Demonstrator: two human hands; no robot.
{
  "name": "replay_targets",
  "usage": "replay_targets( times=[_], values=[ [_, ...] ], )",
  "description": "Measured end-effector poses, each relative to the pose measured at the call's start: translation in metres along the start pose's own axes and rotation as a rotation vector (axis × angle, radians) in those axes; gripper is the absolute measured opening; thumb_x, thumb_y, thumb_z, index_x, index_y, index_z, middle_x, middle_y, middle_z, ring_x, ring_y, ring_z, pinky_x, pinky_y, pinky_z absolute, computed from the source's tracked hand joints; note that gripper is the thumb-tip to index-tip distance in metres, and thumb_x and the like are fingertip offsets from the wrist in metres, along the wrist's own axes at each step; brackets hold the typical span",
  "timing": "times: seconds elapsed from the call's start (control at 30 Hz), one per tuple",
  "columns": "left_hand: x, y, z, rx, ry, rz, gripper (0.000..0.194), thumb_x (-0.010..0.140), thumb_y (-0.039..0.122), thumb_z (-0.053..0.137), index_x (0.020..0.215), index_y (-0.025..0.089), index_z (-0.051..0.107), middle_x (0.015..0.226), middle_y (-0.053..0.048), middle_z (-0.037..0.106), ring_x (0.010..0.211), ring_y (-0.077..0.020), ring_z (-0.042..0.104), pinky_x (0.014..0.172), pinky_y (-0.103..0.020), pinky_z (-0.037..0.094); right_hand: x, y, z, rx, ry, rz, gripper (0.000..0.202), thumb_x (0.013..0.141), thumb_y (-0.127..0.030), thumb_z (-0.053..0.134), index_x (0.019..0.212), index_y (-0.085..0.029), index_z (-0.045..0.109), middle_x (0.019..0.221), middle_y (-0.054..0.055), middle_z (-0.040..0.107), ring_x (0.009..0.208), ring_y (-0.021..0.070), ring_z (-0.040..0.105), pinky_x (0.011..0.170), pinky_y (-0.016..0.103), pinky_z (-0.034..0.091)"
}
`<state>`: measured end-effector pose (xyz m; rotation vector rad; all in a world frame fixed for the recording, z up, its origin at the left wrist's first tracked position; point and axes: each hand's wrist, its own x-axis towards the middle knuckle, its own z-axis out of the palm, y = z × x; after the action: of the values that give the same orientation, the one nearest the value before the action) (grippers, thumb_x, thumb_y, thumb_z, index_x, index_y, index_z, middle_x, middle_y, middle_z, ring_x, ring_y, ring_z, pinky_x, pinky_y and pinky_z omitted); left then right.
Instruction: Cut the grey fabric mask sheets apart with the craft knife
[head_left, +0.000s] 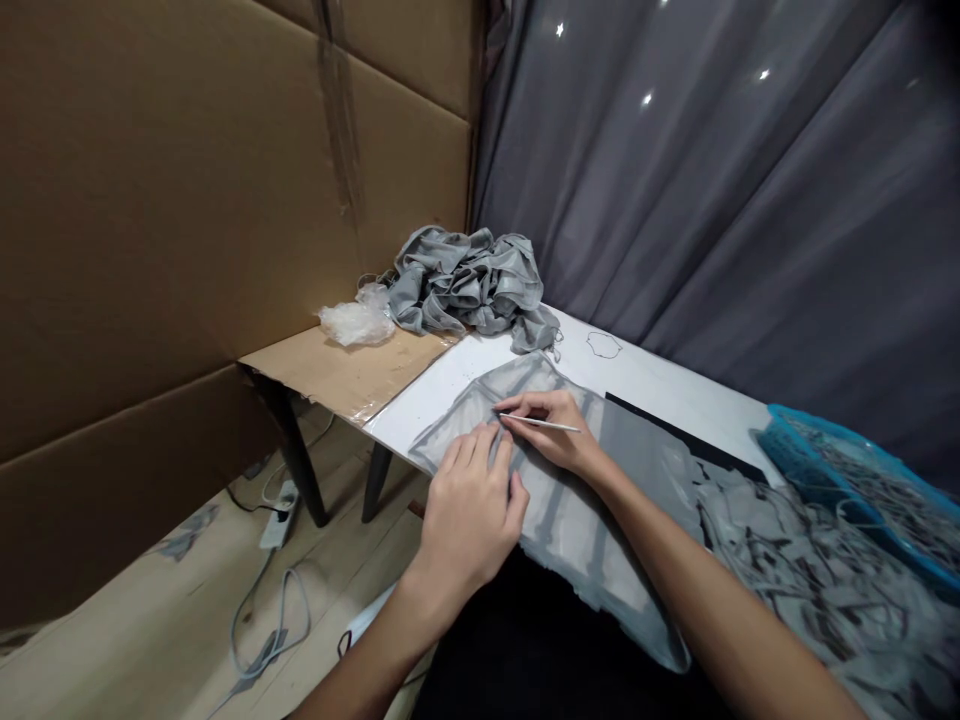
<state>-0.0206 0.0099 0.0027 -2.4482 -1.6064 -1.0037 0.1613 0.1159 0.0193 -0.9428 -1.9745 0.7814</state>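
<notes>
Grey sheer fabric [551, 510] with darker bands lies spread over the table, its near edge hanging over the side. My left hand [472, 500] rests on it with the fingers stretched out flat, pressing the cloth down. Beside those fingertips, my right hand [551, 425] pinches a slim, pale, pen-like stick [551, 424]. The stick's darker tip meets the fabric close to my left fingers. Exactly what kind of tool it is cannot be made out.
Crumpled grey fabric [472, 280] is heaped at the back, beside a clear plastic bag [358, 318]. A thin cord loop [604, 345] lies on the white tabletop [660, 375]. To the right are a blue basket [825, 430] and grey scraps [817, 570]. A power strip [280, 515] sits on the floor.
</notes>
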Motion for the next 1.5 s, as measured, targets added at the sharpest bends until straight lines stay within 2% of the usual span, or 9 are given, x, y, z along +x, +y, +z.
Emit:
replay_targets(
  times=[0.17, 0.43, 0.6, 0.73, 0.9, 1.03, 1.2, 1.4, 1.5],
  values=[
    [0.000, 0.000, 0.000, 0.006, 0.023, 0.022, 0.044, 0.103, 0.023, 0.057, 0.143, 0.009, 0.072, 0.148, -0.022, 0.074, 0.135, -0.0393, 0.070, 0.119, -0.056, 0.055, 0.000, 0.003, -0.002, -0.050, -0.010, -0.024, 0.030, 0.100, -0.036, 0.079, 0.075, -0.021, 0.077, 0.110, 0.011, 0.089, 0.086, 0.0262, 0.084, 0.073, 0.034, 0.062],
    [0.000, 0.000, 0.001, 0.000, 0.030, 0.025, 0.046, 0.103, 0.022, 0.058, 0.144, 0.006, 0.071, 0.148, -0.023, 0.073, 0.136, -0.0398, 0.069, 0.119, -0.056, 0.055, -0.001, 0.000, -0.002, -0.159, -0.014, -0.082, 0.025, 0.103, -0.035, 0.077, 0.081, -0.022, 0.082, 0.105, 0.007, 0.089, 0.084, 0.0239, 0.083, 0.074, 0.033, 0.061],
    [0.000, 0.000, 0.000, -0.014, 0.018, 0.007, 0.045, 0.104, 0.023, 0.057, 0.144, 0.008, 0.070, 0.149, -0.022, 0.073, 0.134, -0.0395, 0.069, 0.119, -0.057, 0.055, -0.001, -0.003, -0.006, -0.384, -0.144, -0.238, 0.019, 0.109, -0.026, 0.065, 0.100, -0.023, 0.082, 0.116, 0.009, 0.088, 0.098, 0.0255, 0.084, 0.084, 0.032, 0.062],
    [0.000, 0.000, 0.000, -0.021, 0.009, 0.008, 0.040, 0.104, 0.024, 0.059, 0.138, 0.010, 0.073, 0.147, -0.023, 0.073, 0.134, -0.0390, 0.070, 0.120, -0.057, 0.055, 0.000, -0.002, -0.005, -0.562, -0.216, -0.261, 0.013, 0.109, -0.029, 0.067, 0.109, -0.023, 0.078, 0.107, 0.011, 0.086, 0.096, 0.0254, 0.081, 0.083, 0.030, 0.060],
    [0.000, 0.000, 0.000, -0.005, 0.016, 0.018, 0.042, 0.103, 0.022, 0.058, 0.141, 0.009, 0.071, 0.147, -0.023, 0.073, 0.135, -0.0397, 0.070, 0.119, -0.057, 0.055, 0.004, 0.003, 0.002, -0.478, -0.046, -0.175, 0.022, 0.109, -0.033, 0.065, 0.091, -0.024, 0.072, 0.094, 0.007, 0.085, 0.085, 0.0226, 0.079, 0.077, 0.029, 0.057],
    [0.001, 0.000, 0.000, -0.011, 0.006, 0.013, 0.040, 0.103, 0.021, 0.059, 0.138, 0.010, 0.073, 0.146, -0.022, 0.074, 0.133, -0.0393, 0.070, 0.117, -0.057, 0.056, 0.010, 0.001, 0.009, -0.439, 0.051, -0.141, 0.020, 0.101, -0.024, 0.068, 0.082, -0.024, 0.068, 0.093, 0.006, 0.087, 0.078, 0.0210, 0.079, 0.071, 0.029, 0.055],
    [0.001, 0.001, -0.001, -0.015, 0.009, -0.003, 0.040, 0.103, 0.021, 0.060, 0.140, 0.011, 0.072, 0.148, -0.022, 0.073, 0.135, -0.0397, 0.070, 0.117, -0.057, 0.056, 0.019, -0.001, 0.008, -0.372, 0.180, -0.073, 0.025, 0.094, -0.022, 0.074, 0.070, -0.023, 0.066, 0.075, 0.006, 0.082, 0.063, 0.0199, 0.072, 0.065, 0.031, 0.050],
    [0.001, 0.003, -0.003, -0.013, -0.011, -0.019, 0.039, 0.104, 0.021, 0.058, 0.139, 0.013, 0.073, 0.146, -0.020, 0.074, 0.134, -0.0383, 0.070, 0.117, -0.055, 0.055, 0.023, 0.005, 0.004, -0.217, 0.194, 0.001, 0.026, 0.091, -0.029, 0.081, 0.069, -0.022, 0.070, 0.072, 0.004, 0.081, 0.061, 0.0193, 0.072, 0.058, 0.029, 0.052],
    [0.001, 0.002, -0.003, -0.009, -0.008, -0.010, 0.040, 0.104, 0.022, 0.058, 0.140, 0.011, 0.072, 0.147, -0.021, 0.073, 0.135, -0.0386, 0.069, 0.118, -0.056, 0.055, 0.022, 0.006, 0.003, -0.151, 0.163, -0.008, 0.025, 0.093, -0.034, 0.081, 0.073, -0.021, 0.073, 0.083, 0.007, 0.085, 0.072, 0.0222, 0.080, 0.067, 0.031, 0.060]
  ],
)
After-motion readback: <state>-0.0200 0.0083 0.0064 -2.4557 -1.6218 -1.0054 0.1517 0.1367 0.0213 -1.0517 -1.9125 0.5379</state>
